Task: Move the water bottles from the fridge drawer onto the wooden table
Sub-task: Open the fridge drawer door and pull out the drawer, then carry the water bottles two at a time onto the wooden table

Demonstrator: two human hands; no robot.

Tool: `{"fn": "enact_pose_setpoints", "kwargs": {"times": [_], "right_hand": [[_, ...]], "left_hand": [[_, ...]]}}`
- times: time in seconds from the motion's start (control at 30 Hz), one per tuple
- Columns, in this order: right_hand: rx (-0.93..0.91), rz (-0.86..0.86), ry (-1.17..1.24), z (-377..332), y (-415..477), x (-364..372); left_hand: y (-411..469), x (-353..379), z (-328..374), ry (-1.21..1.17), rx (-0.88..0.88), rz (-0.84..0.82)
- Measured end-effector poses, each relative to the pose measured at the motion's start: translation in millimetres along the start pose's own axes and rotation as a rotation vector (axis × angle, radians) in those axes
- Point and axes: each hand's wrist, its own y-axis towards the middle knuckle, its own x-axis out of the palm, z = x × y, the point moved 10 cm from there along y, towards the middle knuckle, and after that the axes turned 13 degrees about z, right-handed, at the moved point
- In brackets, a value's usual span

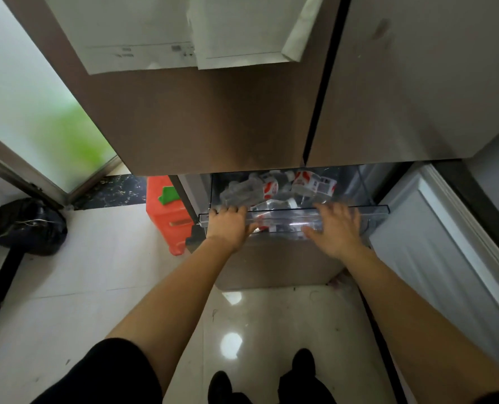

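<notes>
Two hands, left, right, on drawer (bottles inside).

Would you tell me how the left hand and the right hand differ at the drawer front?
The left hand sits at the left end of the drawer rim, while the right hand is right of its middle. The left hand's fingers curl over the rim, whereas the right hand's are spread and straighter. The left hand is sharp; the right hand is blurred, so its contact is unclear. Both are bare, and neither holds any of the bottles.

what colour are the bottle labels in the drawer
The labels are red and white; head view.
</notes>
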Motion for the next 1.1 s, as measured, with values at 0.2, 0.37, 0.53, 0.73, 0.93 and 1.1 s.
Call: {"fn": "enact_pose_setpoints", "kwargs": {"times": [0.2,0.37,0.53,0.73,0.93,1.1], "right_hand": [[-0.112,-0.02,-0.214,-5.1,9.9,-1.0],[-0.111,0.033,-0.24,0.4,-7.2,-10.3],[-0.122,0.056,-0.263,1.3,-42.0,-8.1],[-0.115,0.036,-0.283,1.0,-57.1,-7.0],[-0.071,-0.055,-0.085,9.2,-54.6,1.2],[0.13,-0.203,0.243,4.3,-24.0,11.7]], "left_hand": [[-4.4,0.5,4.8,0.052,-0.057,-0.072],[-24.7,-6.6,13.2,0.104,-0.023,-0.031],[-49.1,-4.3,14.4,0.138,0.036,-0.004],[-61.3,-7.3,15.3,0.154,0.105,0.002],[-54.5,-0.4,9.3,0.034,0.145,0.01],[-51.0,16.1,-7.9,-0.163,0.1,-0.002]]}}
